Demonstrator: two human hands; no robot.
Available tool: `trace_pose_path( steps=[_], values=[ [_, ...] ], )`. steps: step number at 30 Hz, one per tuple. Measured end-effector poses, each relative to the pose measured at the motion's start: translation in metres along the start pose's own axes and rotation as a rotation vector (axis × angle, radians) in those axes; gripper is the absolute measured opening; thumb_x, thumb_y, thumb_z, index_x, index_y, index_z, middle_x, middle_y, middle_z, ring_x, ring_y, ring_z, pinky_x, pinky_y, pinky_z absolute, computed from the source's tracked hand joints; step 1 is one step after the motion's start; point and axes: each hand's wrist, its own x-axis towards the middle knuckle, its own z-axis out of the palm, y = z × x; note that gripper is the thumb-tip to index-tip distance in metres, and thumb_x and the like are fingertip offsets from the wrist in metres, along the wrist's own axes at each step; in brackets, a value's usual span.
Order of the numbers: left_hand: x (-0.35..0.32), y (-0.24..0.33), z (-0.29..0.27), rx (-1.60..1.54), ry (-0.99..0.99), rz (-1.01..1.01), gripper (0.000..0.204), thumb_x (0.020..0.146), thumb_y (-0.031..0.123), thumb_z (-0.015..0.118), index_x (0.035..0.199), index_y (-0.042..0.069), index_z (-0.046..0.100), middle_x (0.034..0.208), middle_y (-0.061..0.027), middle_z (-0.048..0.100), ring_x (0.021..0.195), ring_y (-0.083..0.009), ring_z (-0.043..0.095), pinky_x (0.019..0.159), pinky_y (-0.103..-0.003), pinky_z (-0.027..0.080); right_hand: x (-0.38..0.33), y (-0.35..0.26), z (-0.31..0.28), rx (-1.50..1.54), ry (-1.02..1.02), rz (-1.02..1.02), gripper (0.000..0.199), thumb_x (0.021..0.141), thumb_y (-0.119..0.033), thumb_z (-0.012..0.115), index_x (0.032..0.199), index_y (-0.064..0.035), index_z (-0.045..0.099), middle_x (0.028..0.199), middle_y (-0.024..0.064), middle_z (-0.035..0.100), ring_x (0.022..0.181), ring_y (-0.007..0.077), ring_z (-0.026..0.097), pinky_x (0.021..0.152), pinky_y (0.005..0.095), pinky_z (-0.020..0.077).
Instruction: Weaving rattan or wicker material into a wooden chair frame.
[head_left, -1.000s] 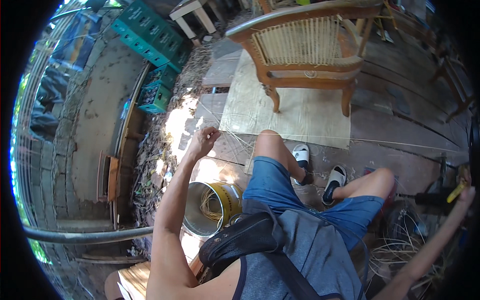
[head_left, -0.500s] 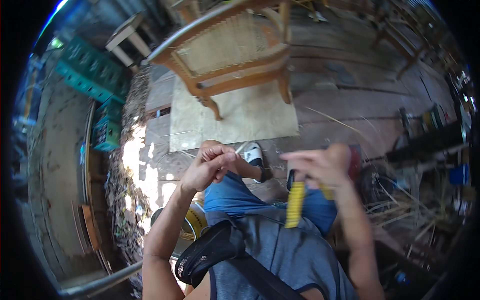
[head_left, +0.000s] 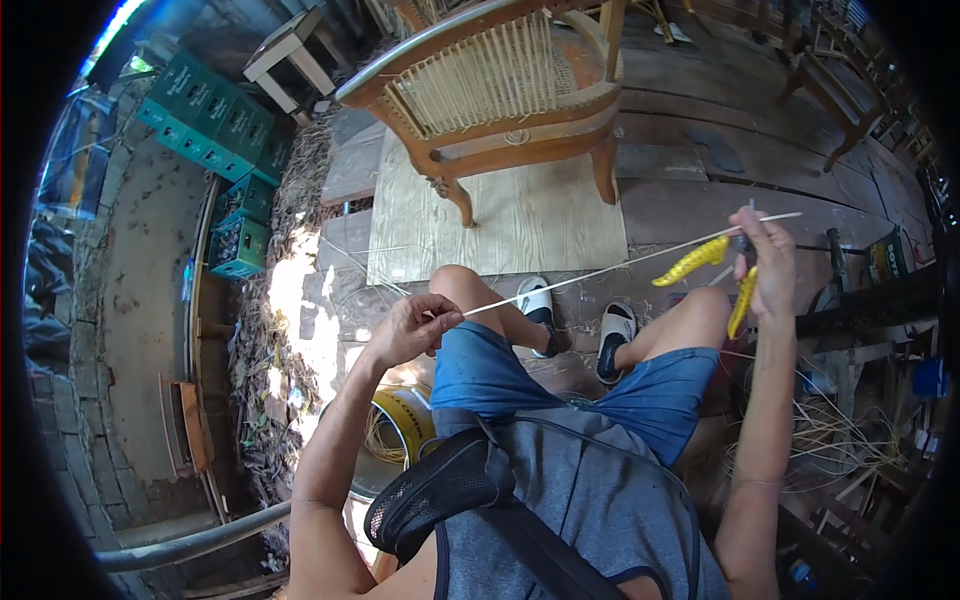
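Our left hand (head_left: 415, 325) pinches one end of a cane strip (head_left: 600, 272); our right hand (head_left: 765, 265), closed on yellow-handled pliers (head_left: 720, 270), grips the other; since the earlier frame we have drawn our hands well apart, stretching the strip taut above our knees, before the wooden chair (head_left: 510, 95).

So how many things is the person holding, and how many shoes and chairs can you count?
Cane strip, held in both the left hand and right hand: 1
Yellow-handled pliers: 1
White shoes: 2
Wooden chair: 1
Total: 5
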Motion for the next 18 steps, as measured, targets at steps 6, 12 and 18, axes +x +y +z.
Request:
trace_pose_path(
  steps=[6, 12, 18],
  values=[
    [-0.014, -0.013, -0.032, 0.144, 0.122, 0.006, 0.024, 0.091, 0.023, 0.064, 0.098, 0.001, 0.068, 0.065, -0.0015, 0.06, 0.056, -0.0068, 0.057, 0.051, -0.024, 0.05, 0.018, -0.019, -0.042, 0.024, 0.159, -0.024, 0.028, 0.087, -0.032, 0.069, 0.092, -0.0048, 0.068, 0.078, 0.0009, 0.063, 0.04, 0.005, 0.047, 0.036, 0.0183, 0.0343],
    [-0.02, 0.011, -0.025, -0.17, 0.083, 0.077, 0.02, 0.092, 0.018, 0.061, 0.101, 0.002, 0.07, 0.064, 0.0035, 0.056, 0.051, -0.0017, 0.048, 0.048, -0.02, 0.045, 0.009, -0.011, -0.035, -0.35, -0.168, 0.252, 0.021, 0.092, -0.025, 0.059, 0.093, -0.0059, 0.068, 0.073, 0.0023, 0.062, 0.041, 0.0063, 0.049, 0.036, 0.0203, 0.0371],
    [-0.02, 0.067, -0.007, -0.074, 0.075, 0.176, 0.015, 0.091, 0.011, 0.059, 0.1, 0.001, 0.068, 0.061, 0.0057, 0.052, 0.049, -0.0009, 0.046, 0.044, -0.017, 0.038, -0.068, 0.027, 0.067, -0.546, -0.794, -0.125, 0.034, 0.091, -0.025, 0.058, 0.117, -0.0037, 0.06, 0.081, 0.0148, 0.07, 0.061, 0.0235, 0.066, 0.06, 0.0332, 0.0533]
  ],
)
